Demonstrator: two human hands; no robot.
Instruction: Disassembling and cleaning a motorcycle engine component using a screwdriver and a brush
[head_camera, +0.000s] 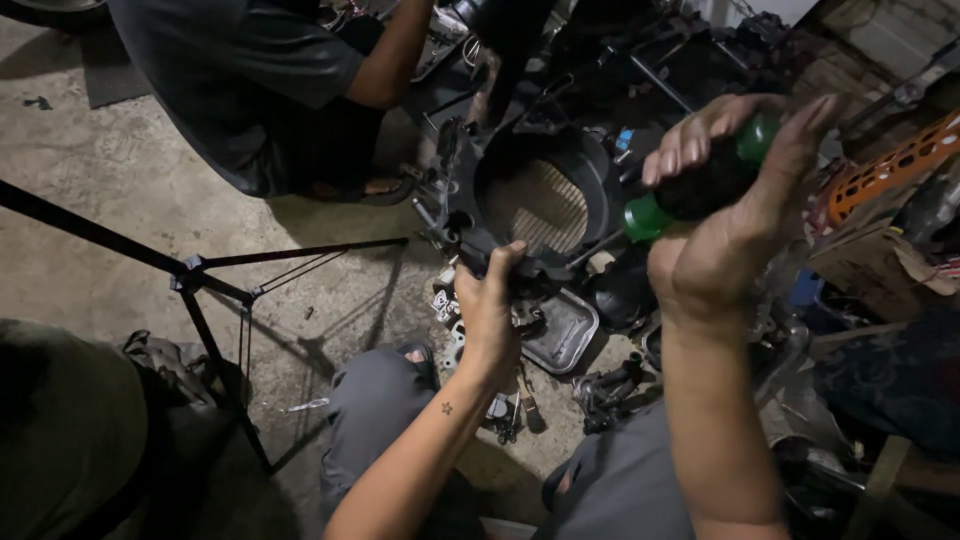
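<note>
My left hand (490, 305) grips the lower edge of a black round housing (600, 165) with a ribbed beige filter panel (540, 205) inside it. My right hand (735, 215) is raised to the right of the housing and closed around a screwdriver handle (700, 185), black in the middle with green ends. The tool's shaft is hidden. My knees in grey trousers (385, 400) sit below the housing.
Another person (270, 90) in dark clothes crouches at the top left. A black tripod (195, 285) stands on the concrete floor at left. A metal tray (565, 335) and loose parts lie below the housing. An orange perforated crate (890, 165) is at right.
</note>
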